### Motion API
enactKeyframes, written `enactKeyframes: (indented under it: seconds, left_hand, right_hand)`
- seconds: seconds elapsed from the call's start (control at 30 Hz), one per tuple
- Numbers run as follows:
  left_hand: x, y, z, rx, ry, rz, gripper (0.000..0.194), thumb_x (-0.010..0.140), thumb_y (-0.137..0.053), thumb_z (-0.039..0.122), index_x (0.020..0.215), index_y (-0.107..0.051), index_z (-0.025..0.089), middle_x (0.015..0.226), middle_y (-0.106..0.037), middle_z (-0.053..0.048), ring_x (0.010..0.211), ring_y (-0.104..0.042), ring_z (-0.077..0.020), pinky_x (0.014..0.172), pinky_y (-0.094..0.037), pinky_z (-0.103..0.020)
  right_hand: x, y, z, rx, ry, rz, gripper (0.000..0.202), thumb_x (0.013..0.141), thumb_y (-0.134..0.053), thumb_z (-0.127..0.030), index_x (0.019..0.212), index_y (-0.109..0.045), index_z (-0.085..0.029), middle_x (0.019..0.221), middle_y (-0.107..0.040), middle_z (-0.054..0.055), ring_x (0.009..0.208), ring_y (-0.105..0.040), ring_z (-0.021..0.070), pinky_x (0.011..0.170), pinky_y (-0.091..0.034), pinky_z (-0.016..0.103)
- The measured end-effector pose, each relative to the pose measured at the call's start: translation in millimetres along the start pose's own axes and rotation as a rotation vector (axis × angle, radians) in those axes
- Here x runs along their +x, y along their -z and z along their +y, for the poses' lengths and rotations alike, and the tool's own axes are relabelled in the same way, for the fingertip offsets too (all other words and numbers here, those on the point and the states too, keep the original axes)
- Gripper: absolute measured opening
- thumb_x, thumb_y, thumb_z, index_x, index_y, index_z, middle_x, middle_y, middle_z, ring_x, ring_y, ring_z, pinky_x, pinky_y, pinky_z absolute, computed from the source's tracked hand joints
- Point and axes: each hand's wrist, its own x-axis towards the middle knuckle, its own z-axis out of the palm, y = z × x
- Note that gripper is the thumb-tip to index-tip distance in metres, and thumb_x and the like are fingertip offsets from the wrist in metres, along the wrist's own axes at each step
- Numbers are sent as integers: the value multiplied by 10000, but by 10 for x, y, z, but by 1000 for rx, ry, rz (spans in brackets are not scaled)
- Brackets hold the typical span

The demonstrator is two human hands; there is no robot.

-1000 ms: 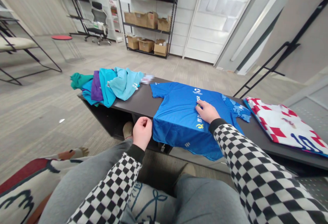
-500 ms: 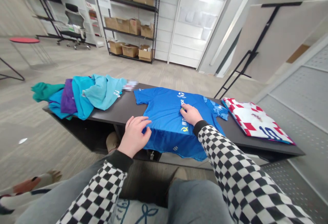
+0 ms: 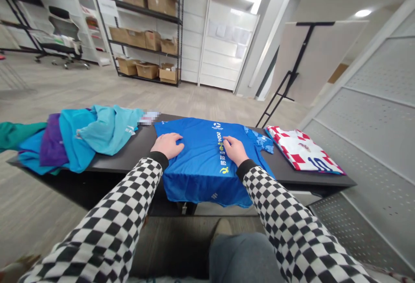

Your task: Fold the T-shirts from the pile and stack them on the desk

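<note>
A blue short-sleeved T-shirt (image 3: 197, 153) lies spread over the dark tabletop, its lower part hanging over the front edge. White and yellow print runs down its middle, and one sleeve has a lighter blue pattern. My left hand (image 3: 167, 145) rests at the shirt's left side, below the plain sleeve, with fingers stretched out. On the printed middle lies my right hand (image 3: 235, 150), fingers extended and a little bent, holding nothing that I can see. Both palms face down.
Loose teal, purple and green clothes (image 3: 81, 138) are heaped on the table's left part. At the right lies a folded red-and-white checked jersey (image 3: 304, 150) with a number 10. Beyond the dark table (image 3: 121, 157) stand a shelf with cardboard boxes (image 3: 147, 70) and an easel board (image 3: 319, 62).
My left hand has moved forward from the shirt's front left edge onto its side. My right hand remains on the print. The camera view has shifted to the right.
</note>
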Motion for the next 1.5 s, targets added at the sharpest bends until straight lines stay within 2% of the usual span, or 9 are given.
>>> enactKeyframes:
  seconds: [0.1, 0.23, 0.5, 0.6, 0.83, 0.93, 1.13, 1.33, 1.5]
  left_hand:
    - [-3, 23, -2, -20, 1, -6, 560, 980, -580, 417, 1436, -851, 238, 1608, -753, -72, 1530, -668, -327, 1348, -455, -444]
    - [28, 32, 14, -16, 21, -5, 549, 978, -579, 404, 1437, -849, 271, 1620, -746, -53, 1527, -666, -319, 1337, -451, -437]
    - [34, 17, 26, -12, 41, -28, 562, 948, -574, 314, 1447, -829, 270, 1647, -723, -47, 1527, -654, -312, 1348, -421, -451]
    - [24, 43, 45, -15, 47, -33, 562, 942, -578, 312, 1444, -828, 274, 1648, -722, -49, 1523, -655, -319, 1348, -419, -464]
    - [7, 53, 35, -24, 36, -10, 571, 901, -597, 325, 1416, -840, 273, 1619, -740, -71, 1512, -660, -347, 1337, -432, -494]
    - [21, 41, 9, -21, 21, 2, 548, 930, -565, 363, 1393, -848, 285, 1592, -757, -67, 1501, -667, -337, 1331, -436, -472]
    - [62, 43, -26, 16, 17, -17, 589, 953, -521, 456, 1410, -840, 265, 1601, -750, -80, 1499, -671, -342, 1325, -439, -441]
    - [67, 87, -7, 36, 27, -35, 611, 956, -529, 459, 1440, -825, 234, 1610, -743, -104, 1487, -679, -370, 1301, -476, -481]
    - [75, 100, -7, 35, 34, -29, 579, 986, -536, 424, 1425, -834, 192, 1599, -749, -122, 1474, -689, -391, 1289, -500, -538]
  right_hand:
    - [24, 58, 21, -41, 29, -90, 442, 1132, -545, -323, 1470, -816, -236, 1528, -797, 86, 1467, -721, 285, 1326, -489, 428]
    - [32, 276, 254, -198, 82, -182, 501, 1180, -492, -416, 1537, -781, -216, 1625, -732, 111, 1617, -589, 333, 1423, -344, 504]
    - [-209, 669, 981, -359, -219, -380, 835, 1201, -329, -623, 1851, -368, -99, 1935, -253, 178, 1814, -213, 372, 1465, -197, 560]
    - [-198, 725, 1051, -352, -253, -400, 820, 1205, -316, -607, 1840, -388, -94, 1931, -259, 195, 1816, -216, 350, 1464, -199, 557]
    - [-181, 896, 1262, -363, -325, -283, 627, 1214, -376, -464, 1744, -570, -193, 1898, -367, 187, 1779, -300, 442, 1398, -192, 790]
    - [-220, 980, 1371, -344, -343, -222, 580, 1183, -478, -423, 1685, -641, -183, 1860, -444, 193, 1745, -384, 431, 1409, -234, 736]
    - [-314, 1112, 1550, -196, -259, 8, 494, 1148, -519, -400, 1481, -808, -176, 1562, -771, 146, 1512, -687, 272, 1345, -458, 434]
    - [-402, 1217, 1753, -199, -255, -3, 434, 1098, -566, -258, 1418, -848, -174, 1518, -803, 109, 1465, -718, 242, 1350, -446, 378]
    - [-476, 1329, 1931, -207, -298, 3, 435, 1115, -576, -306, 1439, -836, -178, 1538, -788, 132, 1465, -719, 278, 1333, -478, 437]
